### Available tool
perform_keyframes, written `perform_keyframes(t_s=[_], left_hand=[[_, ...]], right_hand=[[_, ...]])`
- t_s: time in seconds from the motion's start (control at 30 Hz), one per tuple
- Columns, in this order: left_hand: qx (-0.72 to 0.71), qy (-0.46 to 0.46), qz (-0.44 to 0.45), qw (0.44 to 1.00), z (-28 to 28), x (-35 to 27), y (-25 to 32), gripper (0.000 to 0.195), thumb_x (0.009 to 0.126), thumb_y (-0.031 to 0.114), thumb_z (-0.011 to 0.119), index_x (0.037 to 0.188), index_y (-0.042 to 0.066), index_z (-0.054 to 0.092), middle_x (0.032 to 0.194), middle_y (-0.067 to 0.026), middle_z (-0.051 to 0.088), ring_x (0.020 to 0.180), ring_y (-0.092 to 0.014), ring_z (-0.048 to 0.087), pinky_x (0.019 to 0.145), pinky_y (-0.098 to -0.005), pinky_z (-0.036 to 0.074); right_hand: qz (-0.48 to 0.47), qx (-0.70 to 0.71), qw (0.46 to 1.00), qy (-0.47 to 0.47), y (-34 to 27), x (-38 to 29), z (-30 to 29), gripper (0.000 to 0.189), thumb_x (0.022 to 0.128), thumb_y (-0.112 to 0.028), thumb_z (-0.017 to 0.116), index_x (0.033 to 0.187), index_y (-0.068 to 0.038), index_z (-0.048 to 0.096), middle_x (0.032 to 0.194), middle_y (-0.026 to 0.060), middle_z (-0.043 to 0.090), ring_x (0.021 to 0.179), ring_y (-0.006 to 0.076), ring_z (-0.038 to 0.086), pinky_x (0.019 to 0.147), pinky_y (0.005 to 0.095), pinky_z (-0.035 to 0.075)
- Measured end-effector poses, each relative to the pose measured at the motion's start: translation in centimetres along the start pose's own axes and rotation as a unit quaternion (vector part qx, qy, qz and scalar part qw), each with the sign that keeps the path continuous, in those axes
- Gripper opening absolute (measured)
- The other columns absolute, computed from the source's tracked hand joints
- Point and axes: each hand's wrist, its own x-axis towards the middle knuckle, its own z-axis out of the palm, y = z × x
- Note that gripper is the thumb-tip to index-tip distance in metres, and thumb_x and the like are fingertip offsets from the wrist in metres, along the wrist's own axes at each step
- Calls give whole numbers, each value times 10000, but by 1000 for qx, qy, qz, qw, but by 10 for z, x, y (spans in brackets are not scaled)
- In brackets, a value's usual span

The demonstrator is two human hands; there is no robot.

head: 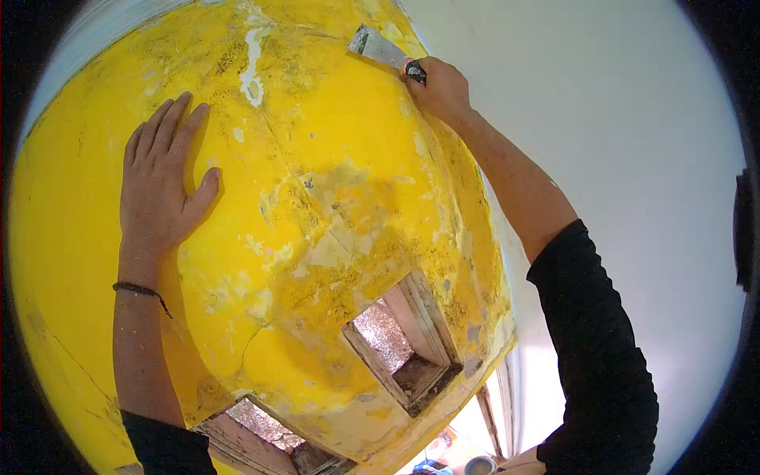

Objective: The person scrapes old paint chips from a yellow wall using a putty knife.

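Note:
My right hand [438, 89] grips the dark handle of a scraper, a broad-bladed putty knife [380, 48]. Its metal blade points left and lies against or just off the yellow painted wall [332, 113], near the wall's right edge; contact cannot be told. Flat on the same wall, to the left, rests my left hand [163, 160] with fingers spread and nothing in it. Between the hands, a white bare strip [252, 65] shows where paint is gone. Peeling, stained patches [332, 237] cover the wall lower down.
Two framed openings, one at lower right [392, 338] and one at the bottom [267, 427], are set into the wall. A pale smooth surface [594, 119] adjoins it on the right. Far below stand a round container [480, 465] and a blue item [432, 466]. Cracks run through the paint.

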Motion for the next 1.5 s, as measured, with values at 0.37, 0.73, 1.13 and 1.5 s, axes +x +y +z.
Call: perform_keyframes(t_s=[0.37,0.73,1.13,1.5], left_hand=[[-5,-2,-12,1000,1,0,2,704,828,339,593,1483,108,476,1562,-144,428,1448,-332,378,1204,-479,259],[6,-15,-6,1000,-1,1,2,699,852,363,573,1494,112,463,1571,-141,415,1452,-335,369,1203,-480,259],[2,-4,-2,1000,-1,1,2,692,849,354,576,1488,108,469,1560,-152,428,1445,-346,377,1202,-481,262],[1,-9,-3,1000,-2,2,2,701,830,311,592,1490,113,464,1564,-148,423,1448,-347,372,1204,-479,265]], right_hand=[[-13,43,999,-15,15,2,6,329,897,-376,655,977,-57,669,917,191,697,851,414,664,746,520,518],[2,119,993,-28,25,1,1,281,871,-325,681,963,-59,675,894,176,693,831,369,672,732,469,520],[-5,22,997,-74,11,2,-8,298,863,-332,684,1042,-95,702,992,154,709,948,381,673,814,491,531],[-80,143,986,5,38,-2,-1,260,908,-262,683,985,-14,682,805,156,673,703,283,628,673,405,495]])
